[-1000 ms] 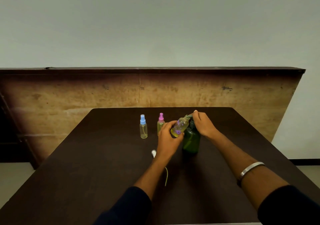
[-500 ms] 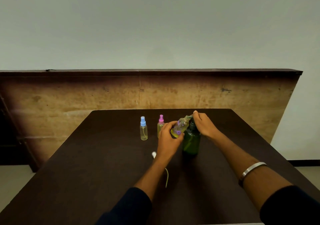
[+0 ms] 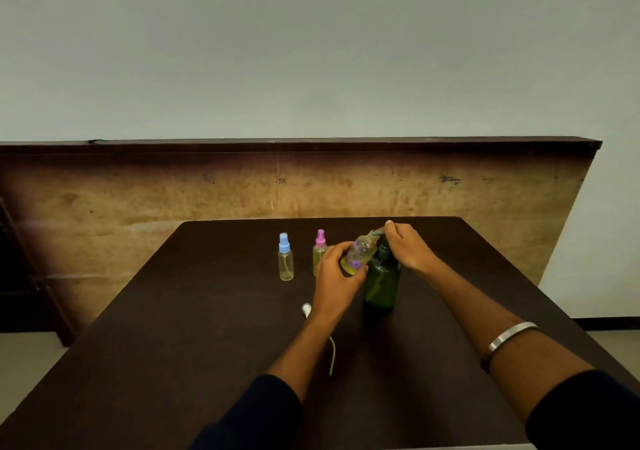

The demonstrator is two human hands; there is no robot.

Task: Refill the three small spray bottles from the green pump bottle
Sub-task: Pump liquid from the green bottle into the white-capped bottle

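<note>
While the left hand [image 3: 337,278] gripped an open spray bottle [image 3: 360,254], fingers and thumb curled round its lower half, that bottle was tilted with its mouth up toward the right hand [image 3: 405,247]. Yellowish liquid had pooled in its low end against the left palm, and purple spots marked its clear side. The right hand lay curled over the pump head of the green bottle [image 3: 381,285], pressing on top of it, with the spout [image 3: 378,232] poking out from under the fingertips to the open mouth; whether they touched or liquid was flowing was too small to tell. The green bottle stood upright just below the right hand and beside the left thumb, its dark wall hiding its level. Just beyond the left knuckles stood a pink-capped bottle [image 3: 319,252], partly hidden by that hand, its contents yellow-tinged. Further out on the same side stood a blue-capped bottle [image 3: 285,257], clear, with a thin dip tube inside and only a faint tint near the bottom. Beneath the left wrist a white cap [image 3: 306,308] peeked out, and a thin tube [image 3: 332,356] trailed along the table [image 3: 173,328] beside the forearm, the join between them covered. A metal bangle [image 3: 512,335] ringed the right forearm.
</note>
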